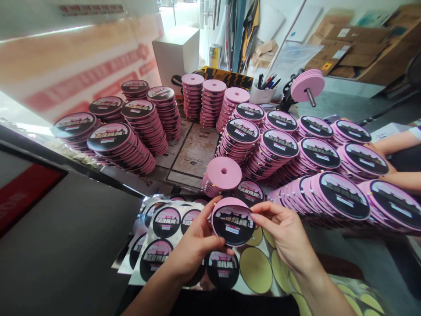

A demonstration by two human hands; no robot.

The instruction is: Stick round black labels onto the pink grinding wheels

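Observation:
Both my hands hold one pink round disc [233, 223] with a black sticker on its face, just above the sticker sheets. My left hand [192, 245] grips its left edge, thumb under the lower rim. My right hand [286, 232] pinches the right edge with thumb and fingers. Under my hands lie glossy sheets of round black stickers [164, 239]; on the right, a sheet [256, 268] shows only yellow circles where stickers are gone. A short stack of plain pink discs [222, 175] stands just beyond.
Leaning stacks of labelled pink discs [315, 175] fill the right side, more stand at the left [121, 142], and plain pink stacks [212, 101] at the back. Another person's arm [399, 142] reaches in at the right edge. A pen cup [261, 92] and cardboard boxes [355, 44] sit behind.

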